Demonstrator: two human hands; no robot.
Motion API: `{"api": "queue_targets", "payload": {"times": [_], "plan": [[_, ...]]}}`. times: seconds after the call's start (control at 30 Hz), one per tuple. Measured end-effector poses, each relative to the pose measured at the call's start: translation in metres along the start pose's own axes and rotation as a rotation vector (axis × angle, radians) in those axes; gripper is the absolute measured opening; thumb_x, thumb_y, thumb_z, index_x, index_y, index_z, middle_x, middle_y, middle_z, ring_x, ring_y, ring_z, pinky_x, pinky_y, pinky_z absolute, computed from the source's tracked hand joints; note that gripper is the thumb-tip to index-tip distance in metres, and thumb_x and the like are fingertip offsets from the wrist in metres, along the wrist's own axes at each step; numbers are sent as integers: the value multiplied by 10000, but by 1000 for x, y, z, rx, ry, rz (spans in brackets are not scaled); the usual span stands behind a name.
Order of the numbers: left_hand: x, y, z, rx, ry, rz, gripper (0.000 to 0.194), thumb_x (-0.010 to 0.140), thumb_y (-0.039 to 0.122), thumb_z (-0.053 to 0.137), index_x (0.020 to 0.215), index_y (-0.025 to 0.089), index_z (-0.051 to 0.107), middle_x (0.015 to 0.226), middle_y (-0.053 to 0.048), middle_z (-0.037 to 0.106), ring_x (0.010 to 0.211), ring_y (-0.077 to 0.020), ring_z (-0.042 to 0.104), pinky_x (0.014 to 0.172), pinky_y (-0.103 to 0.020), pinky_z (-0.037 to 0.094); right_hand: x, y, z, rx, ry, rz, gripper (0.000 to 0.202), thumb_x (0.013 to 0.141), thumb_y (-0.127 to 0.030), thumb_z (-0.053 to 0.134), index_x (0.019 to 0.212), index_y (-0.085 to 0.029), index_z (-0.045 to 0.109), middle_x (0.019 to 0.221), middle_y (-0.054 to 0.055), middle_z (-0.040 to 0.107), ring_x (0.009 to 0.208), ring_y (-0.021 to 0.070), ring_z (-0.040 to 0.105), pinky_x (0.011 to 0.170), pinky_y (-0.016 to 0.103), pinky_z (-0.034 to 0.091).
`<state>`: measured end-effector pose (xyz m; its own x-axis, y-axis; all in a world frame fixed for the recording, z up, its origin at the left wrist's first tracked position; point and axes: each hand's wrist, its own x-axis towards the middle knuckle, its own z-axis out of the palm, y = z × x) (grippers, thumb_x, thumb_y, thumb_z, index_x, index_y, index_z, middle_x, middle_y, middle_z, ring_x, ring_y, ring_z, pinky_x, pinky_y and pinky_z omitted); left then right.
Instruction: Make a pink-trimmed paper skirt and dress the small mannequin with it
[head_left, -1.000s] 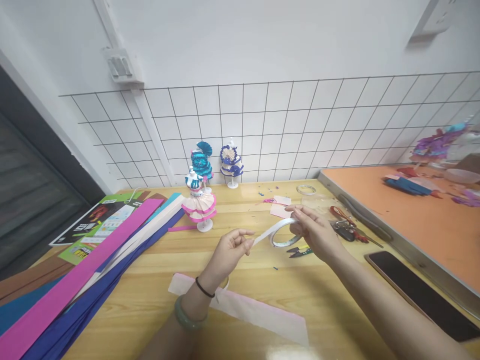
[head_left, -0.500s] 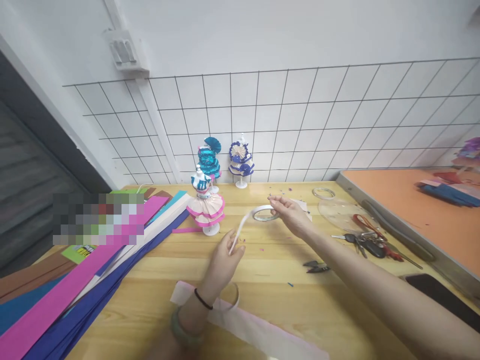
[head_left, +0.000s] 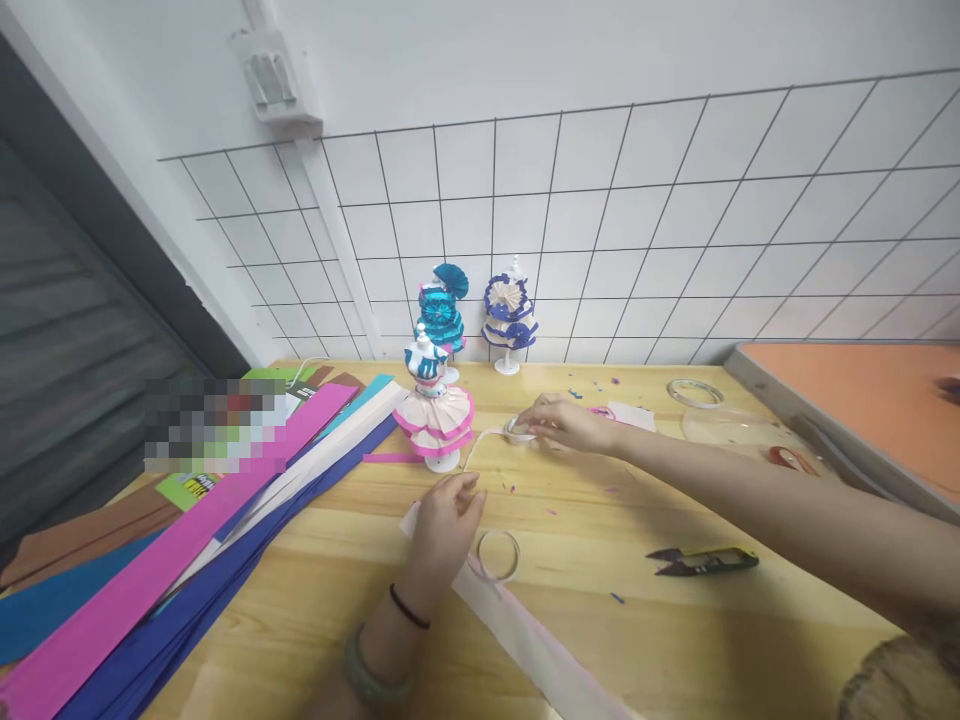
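Note:
My left hand (head_left: pixel 448 525) is low over the table with its fingers curled, closed on the free end of a narrow white strip of tape (head_left: pixel 486 433). That strip curves back to a tape roll (head_left: pixel 517 430), which my right hand (head_left: pixel 568 424) grips from above, down close to the tabletop. Under and beside my left hand lies a long pale crepe paper strip with a pink edge (head_left: pixel 525 635). A second tape roll (head_left: pixel 499 556) rests partly on that paper. Just beyond the hands stands a small dress form (head_left: pixel 433 410) in a pleated cream skirt with pink trim.
Two more dressed forms, one teal (head_left: pixel 440 322) and one navy and cream (head_left: pixel 508 325), stand by the tiled wall. Long crepe paper strips (head_left: pixel 187 540) cover the left side. Thread snips (head_left: pixel 701 562), another tape roll (head_left: pixel 696 393) and an orange board (head_left: pixel 847 400) are at right.
My right hand has lowered the tape roll toward the tabletop. My left hand has moved slightly nearer to me, and the view has shifted, bringing the snips out from behind my right arm.

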<state>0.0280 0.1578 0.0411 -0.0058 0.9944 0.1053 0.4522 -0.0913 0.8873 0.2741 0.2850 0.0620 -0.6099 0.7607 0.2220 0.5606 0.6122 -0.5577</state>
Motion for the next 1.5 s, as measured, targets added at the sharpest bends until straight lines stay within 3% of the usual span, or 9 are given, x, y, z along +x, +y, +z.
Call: {"api": "queue_targets", "payload": {"times": [0.1, 0.2, 0.37, 0.53, 0.73, 0.97, 1.17, 1.37, 1.5], "plan": [[4, -1, -5, -18, 88, 41, 208, 795, 341, 562, 845, 159, 651, 776, -48, 662, 720, -158, 613, 689, -284, 496, -4, 9, 4, -110, -31, -48, 214, 827, -245, 549, 952, -222, 722, 897, 91, 692, 954, 239, 571, 915, 404, 386], [10, 1, -16, -15, 322, 124, 216, 793, 382, 585, 780, 168, 606, 695, -18, 602, 659, -137, 565, 661, -271, 474, -16, 8, -2, -196, 20, -44, 260, 857, -215, 485, 988, -189, 708, 971, 136, 681, 1040, 276, 543, 919, 443, 385], [28, 21, -41, 95, 709, 327, 300, 741, 385, 658, 945, 185, 566, 942, -63, 616, 908, -192, 569, 847, -342, 450, -64, -18, -11, -249, 103, -28, 249, 892, -317, 465, 936, -203, 683, 945, 124, 674, 976, 259, 566, 851, 410, 438], [61, 46, -50, 184, 640, 259, 584, 686, 427, 691, 1166, 158, 495, 1205, -147, 562, 1191, -289, 464, 997, -441, 368, -134, -52, -6, -199, 218, 167, 287, 856, -420, 531, 669, -206, 579, 718, 67, 633, 707, 204, 580, 690, 337, 451], [93, 50, -39, 179, 678, 201, 591, 600, 443, 735, 1076, 149, 546, 1056, -121, 626, 1075, -287, 537, 948, -432, 405, -208, -77, -3, -99, 385, 439, 420, 824, -532, 528, 567, -211, 446, 578, 4, 524, 562, 155, 492, 571, 277, 391], [96, 44, -31, 68, 666, 227, 882, 588, 397, 761, 1342, 140, 382, 1025, -114, 639, 1019, -253, 588, 932, -411, 431, -262, -91, 1, 0, 461, 704, 402, 875, -532, 420, 664, -203, 516, 675, 21, 551, 660, 175, 533, 618, 270, 421], [86, 63, -50, -44, 638, 315, 927, 611, 322, 766, 1397, 139, 309, 1005, -111, 667, 965, -219, 628, 922, -373, 455, -255, -93, 10, 13, 436, 694, 403, 898, -518, 384, 655, -214, 489, 672, 24, 531, 656, 183, 532, 643, 291, 424], [75, 81, -66, -238, 609, 348, 963, 601, 314, 779, 1410, 157, 282, 988, -99, 677, 987, -199, 619, 912, -362, 476, -204, -93, 12, 25, 389, 566, 382, 898, -504, 411, 717, -207, 571, 758, 61, 608, 747, 207, 574, 715, 331, 441], [64, 92, -62, -371, 542, 415, 948, 614, 290, 778, 1411, 191, 274, 1002, -98, 662, 937, -185, 632, 814, -323, 528, -178, -98, 19, -23, 356, 481, 435, 904, -511, 394, 599, -209, 468, 675, 42, 568, 664, 176, 541, 670, 306, 431]]}}
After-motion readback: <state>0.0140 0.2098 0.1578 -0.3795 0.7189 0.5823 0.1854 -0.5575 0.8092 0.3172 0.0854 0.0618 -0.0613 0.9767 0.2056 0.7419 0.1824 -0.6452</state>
